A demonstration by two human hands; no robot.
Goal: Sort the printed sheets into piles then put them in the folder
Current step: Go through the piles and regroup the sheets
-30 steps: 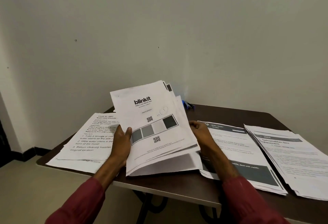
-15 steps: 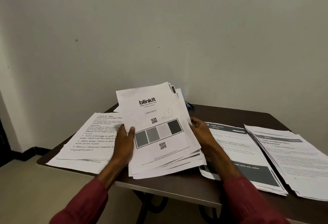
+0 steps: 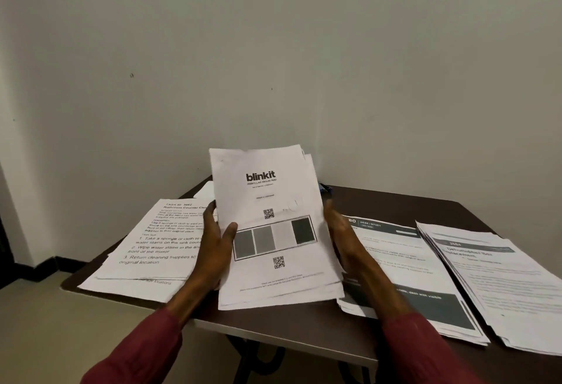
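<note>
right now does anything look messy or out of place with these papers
Nothing looks spilled or torn. The blinkit stack, gripped by the left hand with the right hand at its other edge, is not squared: sheet edges step out at the bottom and top right. The left pile on the table is also fanned.

One head-worn view, facing forward and down.
It looked from just above the near edge of the tabletop [image 3: 380, 201] toward the wall [image 3: 273, 49] behind.
</note>
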